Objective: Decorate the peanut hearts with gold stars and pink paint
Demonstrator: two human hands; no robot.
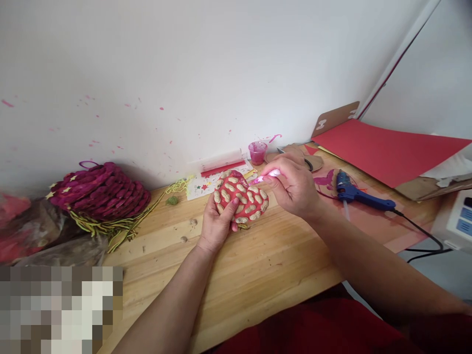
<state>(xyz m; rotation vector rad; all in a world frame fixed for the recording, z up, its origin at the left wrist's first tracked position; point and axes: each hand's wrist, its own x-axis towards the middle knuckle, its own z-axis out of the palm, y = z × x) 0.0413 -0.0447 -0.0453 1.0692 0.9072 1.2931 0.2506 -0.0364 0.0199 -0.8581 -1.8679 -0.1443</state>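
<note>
My left hand [217,219] grips a red craft piece [241,200] covered with whole peanuts in their shells, its thumb lying over the front. A darker pink patch shows along the top edge of this piece. In my right hand [295,184], pinched between thumb and fingers, is a slim white paintbrush [272,174] stained pink. Its pink tip is close to the piece's upper right edge; whether it touches I cannot tell. A clear plastic cup [257,153] with pink paint stands just behind, by the wall.
On the left lies a magenta woven bundle [106,191] with yellow yarn and stars. A blue glue gun [363,195] with a black cable rests at right, near red card [391,147]. Scissors [308,164] lie by cardboard scraps. White paper [199,188] holds small stars.
</note>
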